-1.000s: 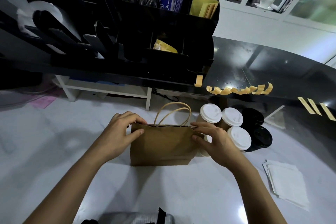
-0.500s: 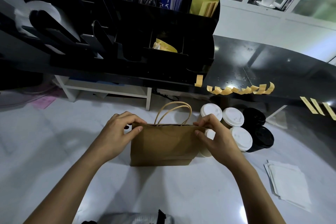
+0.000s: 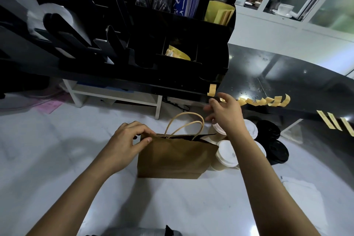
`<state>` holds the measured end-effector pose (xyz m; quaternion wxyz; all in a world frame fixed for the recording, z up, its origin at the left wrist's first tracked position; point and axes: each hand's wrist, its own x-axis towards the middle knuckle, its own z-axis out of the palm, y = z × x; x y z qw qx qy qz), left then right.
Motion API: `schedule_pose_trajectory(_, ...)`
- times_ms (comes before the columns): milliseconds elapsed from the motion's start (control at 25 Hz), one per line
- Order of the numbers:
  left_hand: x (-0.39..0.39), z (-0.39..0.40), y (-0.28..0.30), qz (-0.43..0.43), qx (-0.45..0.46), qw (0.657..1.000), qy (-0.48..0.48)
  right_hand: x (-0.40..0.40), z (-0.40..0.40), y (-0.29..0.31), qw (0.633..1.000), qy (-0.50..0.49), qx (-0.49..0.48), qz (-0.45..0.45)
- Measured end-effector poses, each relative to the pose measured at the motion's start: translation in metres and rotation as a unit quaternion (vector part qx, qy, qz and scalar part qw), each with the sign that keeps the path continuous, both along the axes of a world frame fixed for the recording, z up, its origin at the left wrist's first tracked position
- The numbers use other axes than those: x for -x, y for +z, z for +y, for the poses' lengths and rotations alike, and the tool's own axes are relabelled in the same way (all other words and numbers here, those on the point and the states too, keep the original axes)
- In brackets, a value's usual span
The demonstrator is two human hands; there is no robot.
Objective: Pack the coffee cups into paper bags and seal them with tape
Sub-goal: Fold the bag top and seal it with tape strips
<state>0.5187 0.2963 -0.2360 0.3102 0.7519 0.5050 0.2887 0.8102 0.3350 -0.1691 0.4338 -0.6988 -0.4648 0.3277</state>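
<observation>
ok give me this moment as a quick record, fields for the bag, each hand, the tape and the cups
bag: brown paper bag upright on the white counter, top slightly open, handles up
left hand: left hand pinches the bag's top left edge
right hand: right hand raised off the bag, fingers spread, reaching toward the tape strips
tape: row of yellow tape strips stuck along the black counter edge; one more strip hanging left of them
cups: white-lidded cups and black-lidded cups standing right of the bag
seal: not yet taped
</observation>
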Motion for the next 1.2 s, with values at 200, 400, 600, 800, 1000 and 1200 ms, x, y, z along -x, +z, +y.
schedule_pose_trajectory(200, 0.000, -0.004, 0.001, -0.002, 0.001, 1.000, 0.000, 0.008, 0.024, 0.006, 0.998, -0.010, 0.046, 0.049)
schedule_pose_trajectory(400, -0.001, -0.006, 0.003, -0.001, -0.002, 1.000, 0.007, 0.001, 0.035, 0.004, 0.997, -0.036, 0.056, 0.036)
schedule_pose_trajectory(600, -0.001, -0.006, 0.004, 0.002, 0.004, 1.000, 0.006, 0.000, 0.029, 0.003, 0.997, -0.061, 0.014, 0.039)
schedule_pose_trajectory(800, -0.001, -0.006, 0.003, 0.009, 0.004, 1.000, 0.008, 0.000, 0.013, 0.005, 0.997, -0.070, 0.013, 0.028)
schedule_pose_trajectory(1000, -0.002, -0.008, 0.004, 0.008, 0.001, 1.000, 0.011, -0.002, -0.010, 0.011, 0.997, -0.024, 0.028, 0.074)
schedule_pose_trajectory(1200, -0.005, -0.012, 0.006, -0.016, 0.011, 0.999, 0.050, -0.005, -0.038, 0.009, 0.995, -0.014, 0.027, 0.097)
